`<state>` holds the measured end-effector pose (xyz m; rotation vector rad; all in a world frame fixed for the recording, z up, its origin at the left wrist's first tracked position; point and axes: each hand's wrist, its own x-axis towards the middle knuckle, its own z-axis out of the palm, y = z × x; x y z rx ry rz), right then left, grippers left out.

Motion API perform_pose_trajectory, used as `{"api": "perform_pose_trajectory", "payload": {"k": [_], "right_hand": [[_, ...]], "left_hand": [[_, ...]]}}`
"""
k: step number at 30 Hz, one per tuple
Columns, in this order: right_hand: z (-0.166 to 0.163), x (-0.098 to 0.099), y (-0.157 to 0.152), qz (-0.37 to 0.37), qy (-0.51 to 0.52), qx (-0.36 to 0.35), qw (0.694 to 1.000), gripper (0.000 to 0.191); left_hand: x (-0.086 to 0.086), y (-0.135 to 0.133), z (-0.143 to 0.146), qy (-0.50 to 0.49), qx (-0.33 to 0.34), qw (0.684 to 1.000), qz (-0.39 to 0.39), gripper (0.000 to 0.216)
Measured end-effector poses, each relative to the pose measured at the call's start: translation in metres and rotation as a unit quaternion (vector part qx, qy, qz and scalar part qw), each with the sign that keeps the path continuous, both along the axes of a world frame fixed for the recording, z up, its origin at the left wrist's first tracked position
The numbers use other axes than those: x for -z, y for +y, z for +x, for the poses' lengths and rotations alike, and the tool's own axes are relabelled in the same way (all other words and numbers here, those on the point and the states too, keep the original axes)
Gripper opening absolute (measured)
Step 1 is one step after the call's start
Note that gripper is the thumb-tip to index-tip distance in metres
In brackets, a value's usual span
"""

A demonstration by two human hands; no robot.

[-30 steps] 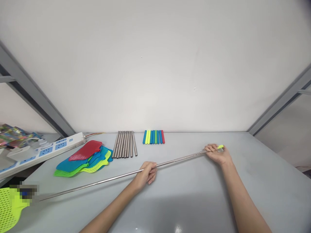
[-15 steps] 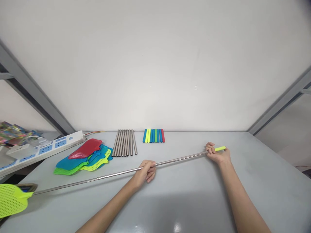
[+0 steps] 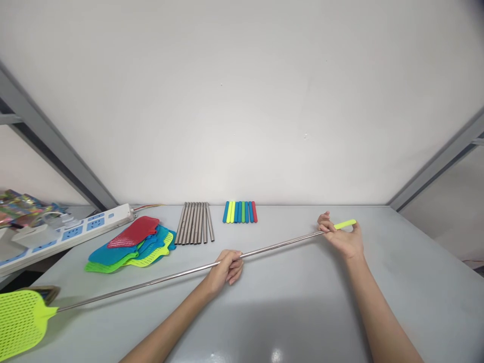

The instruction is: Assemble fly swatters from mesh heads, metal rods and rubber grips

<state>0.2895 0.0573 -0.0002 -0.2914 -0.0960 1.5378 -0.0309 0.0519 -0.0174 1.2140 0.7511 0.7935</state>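
A long telescopic fly swatter slants across the view, its metal rod (image 3: 151, 282) drawn out. Its yellow-green mesh head (image 3: 22, 322) is at the far left, partly cut off by the frame. My left hand (image 3: 226, 268) is closed around the middle of the rod. At the other end is a yellow-green handle (image 3: 345, 224). My right hand (image 3: 342, 239) holds that end, palm up, with the fingers curled at the rod and the thumb near the handle's tip.
Loose swatter heads (image 3: 132, 242) in red, blue, green and yellow lie piled at left. Several metal rods (image 3: 194, 223) lie side by side, near a row of coloured handles (image 3: 239, 212). A power strip (image 3: 91, 224) with plugs runs along the left edge.
My right hand has risen slightly with the handle end, its fingers loosening a little. The swatter head has dipped and shifted slightly right. My left hand stays in place.
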Motion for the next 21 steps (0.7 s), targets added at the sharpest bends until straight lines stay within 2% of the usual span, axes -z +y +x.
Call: {"api": "perform_pose_trajectory", "payload": {"k": [7,11,21], "right_hand": [[0.007,0.001,0.001,-0.038,0.043,-0.013,0.998,0.048],[0.010,0.005,0.001,-0.029,0.064,-0.010,0.998,0.048],[0.018,0.014,-0.001,-0.036,0.016,0.011,0.999,0.041]], "left_hand": [[-0.003,0.000,0.000,0.016,0.006,1.000,-0.001,0.038],[-0.006,0.001,0.000,0.027,0.011,1.000,0.002,0.037],[-0.015,-0.002,0.000,0.043,0.006,0.999,0.014,0.038]]}}
